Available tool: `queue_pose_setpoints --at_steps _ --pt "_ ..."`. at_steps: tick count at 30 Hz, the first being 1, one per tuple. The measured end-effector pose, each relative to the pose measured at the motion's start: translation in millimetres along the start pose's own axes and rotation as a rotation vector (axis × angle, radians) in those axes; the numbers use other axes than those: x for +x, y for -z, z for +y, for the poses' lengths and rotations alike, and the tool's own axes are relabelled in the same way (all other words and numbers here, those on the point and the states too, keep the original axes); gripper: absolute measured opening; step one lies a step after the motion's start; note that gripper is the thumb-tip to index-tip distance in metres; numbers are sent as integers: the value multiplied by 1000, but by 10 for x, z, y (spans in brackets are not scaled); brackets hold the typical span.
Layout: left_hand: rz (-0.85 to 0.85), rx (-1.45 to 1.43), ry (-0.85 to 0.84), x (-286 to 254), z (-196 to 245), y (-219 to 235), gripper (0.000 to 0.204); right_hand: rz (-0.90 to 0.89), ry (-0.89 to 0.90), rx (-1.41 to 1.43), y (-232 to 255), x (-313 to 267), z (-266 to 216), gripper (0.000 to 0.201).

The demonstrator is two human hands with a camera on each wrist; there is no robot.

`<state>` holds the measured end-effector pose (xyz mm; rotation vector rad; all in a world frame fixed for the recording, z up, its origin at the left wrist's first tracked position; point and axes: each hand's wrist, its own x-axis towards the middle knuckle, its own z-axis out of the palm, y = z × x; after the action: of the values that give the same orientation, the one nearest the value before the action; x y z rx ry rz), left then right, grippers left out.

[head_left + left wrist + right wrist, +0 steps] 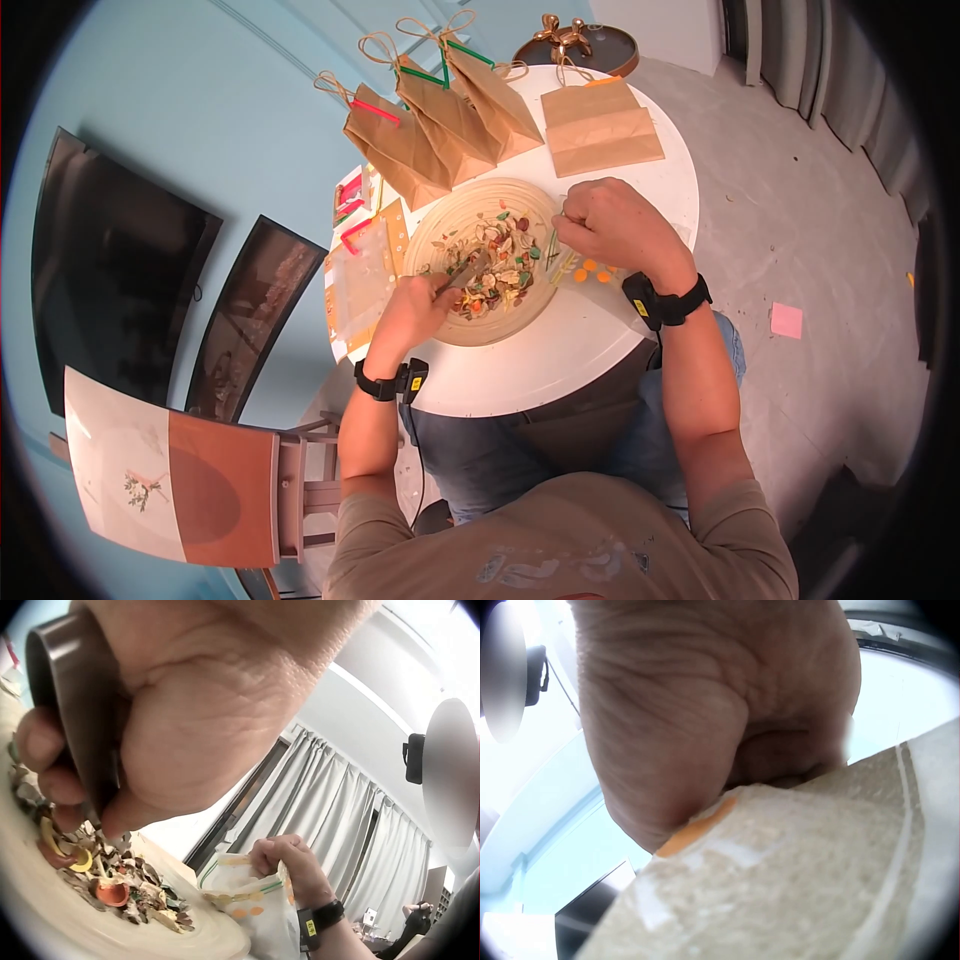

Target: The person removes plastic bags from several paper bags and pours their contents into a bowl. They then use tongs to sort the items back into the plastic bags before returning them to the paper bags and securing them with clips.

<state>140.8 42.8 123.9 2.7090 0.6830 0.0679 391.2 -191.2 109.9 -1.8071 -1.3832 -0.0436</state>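
Observation:
My left hand [412, 312] grips a dark metal utensil, apparently tongs [472, 268], over the round pale bowl [425, 222]. Dried mixed pieces [500, 262], brown, green, orange and yellow, lie in it. In the left wrist view the curved metal [84, 690] sits between thumb and fingers, its tip close to the pieces [124, 881]. At the bowl's right, my right hand [620, 228] pinches the top edge of a clear bag [605, 298] with orange spots. The bag [262, 926] hangs beside the bowl. Close up, the right hand's [705, 712] fingertips are hidden behind the bag [780, 877].
Three upright paper bags [460, 125] with coloured strips stand behind the bowl; another paper bag [605, 135] lies at back right. Clear packaging [365, 275] is on the table's left. A chair [225, 490] stands at left, and a pink paper [787, 320] lies on the floor.

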Motion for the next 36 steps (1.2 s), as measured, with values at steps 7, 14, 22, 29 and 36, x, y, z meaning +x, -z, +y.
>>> queue_pose_setpoints --at_steps 7,14,22,29,36 --pt "8 13 -59 1 299 216 24 -3 12 10 -8 8 -40 40" --pt "-91 -185 -85 147 919 102 30 18 16 25 -25 22 -35 36" --pt "55 -18 -108 93 491 137 36 41 35 20 33 2 9 37" --pt "77 210 -131 -298 482 -239 33 43 42 5 42 -18 23 37" --pt "54 203 -52 -130 199 -253 31 32 20 17 42 -13 9 36"
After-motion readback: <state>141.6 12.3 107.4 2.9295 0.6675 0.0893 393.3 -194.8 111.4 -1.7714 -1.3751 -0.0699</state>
